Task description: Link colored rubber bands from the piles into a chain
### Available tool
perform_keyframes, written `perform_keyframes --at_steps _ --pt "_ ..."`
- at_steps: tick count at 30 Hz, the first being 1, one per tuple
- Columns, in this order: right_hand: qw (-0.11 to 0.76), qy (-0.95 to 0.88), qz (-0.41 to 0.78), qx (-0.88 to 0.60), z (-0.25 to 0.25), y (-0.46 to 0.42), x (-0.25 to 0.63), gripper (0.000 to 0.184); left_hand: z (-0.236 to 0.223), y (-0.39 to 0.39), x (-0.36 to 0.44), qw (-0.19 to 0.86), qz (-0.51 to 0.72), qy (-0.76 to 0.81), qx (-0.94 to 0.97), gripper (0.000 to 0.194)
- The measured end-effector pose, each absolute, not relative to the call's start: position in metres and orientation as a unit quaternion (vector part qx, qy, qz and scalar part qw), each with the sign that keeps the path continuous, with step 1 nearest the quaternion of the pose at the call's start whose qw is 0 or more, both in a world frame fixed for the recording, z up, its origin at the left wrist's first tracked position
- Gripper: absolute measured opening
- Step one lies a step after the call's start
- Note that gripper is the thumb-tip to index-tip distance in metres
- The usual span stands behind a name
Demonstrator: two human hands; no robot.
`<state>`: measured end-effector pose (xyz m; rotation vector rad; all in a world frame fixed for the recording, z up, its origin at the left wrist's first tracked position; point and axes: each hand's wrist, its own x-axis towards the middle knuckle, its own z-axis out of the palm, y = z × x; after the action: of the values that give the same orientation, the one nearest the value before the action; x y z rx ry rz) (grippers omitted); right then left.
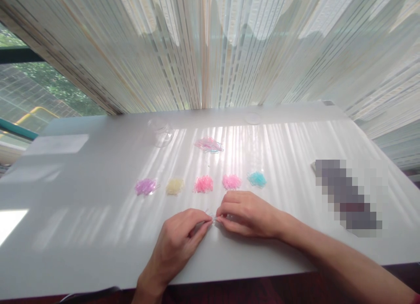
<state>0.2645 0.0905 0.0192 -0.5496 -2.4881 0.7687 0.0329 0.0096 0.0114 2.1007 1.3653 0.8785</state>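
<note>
My left hand [179,240] and my right hand [246,213] rest on the white table [98,216] near its front edge, fingertips pinched together and meeting over a tiny clear elastic band [212,217]. Just beyond them lies a row of small band piles sorted by colour: purple [145,186], pale yellow [175,186], coral pink [203,184], pink [231,181] and teal [257,179]. Farther back sits a mixed pile of pastel bands [209,145].
A clear plastic jar [160,131] lies at the back left, and its round clear lid [253,118] sits at the back centre. A blurred-out dark object [349,197] lies on the right. Striped curtains hang behind the table.
</note>
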Motion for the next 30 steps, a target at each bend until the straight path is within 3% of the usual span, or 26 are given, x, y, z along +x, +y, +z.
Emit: perform_keyframes --at_steps 19,30 --pt "0.262 -0.901 0.261 -0.227 0.0207 0.096 0.2692 0.021 0.0091 0.0142 0.0383 0.15 0.354 0.499 0.777 0.008" --pt "0.266 -0.906 0.258 -0.203 0.0184 0.0926 0.2664 0.024 0.0078 0.013 0.0364 0.152 0.373 0.491 0.773 0.009"
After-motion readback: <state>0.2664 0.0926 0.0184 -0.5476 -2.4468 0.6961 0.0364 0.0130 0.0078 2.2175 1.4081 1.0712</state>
